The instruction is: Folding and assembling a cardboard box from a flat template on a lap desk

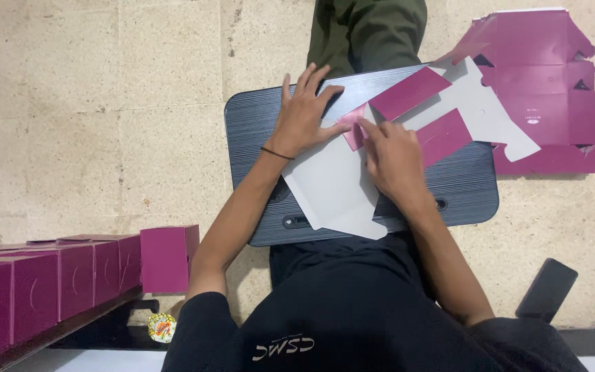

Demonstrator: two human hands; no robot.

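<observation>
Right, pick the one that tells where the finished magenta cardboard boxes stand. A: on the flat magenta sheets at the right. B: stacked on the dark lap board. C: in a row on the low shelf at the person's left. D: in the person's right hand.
C: the folded magenta cardboard boxes stand side by side on the low shelf at the left, away from the dark lap board.

bare forearms, dark clothes

the person wears a black short-sleeved top with pale lettering on the chest (seen upside down from the head camera), olive-green trousers on the outstretched leg, and a thin dark band around the wrist of the left hand (303,114).
</observation>
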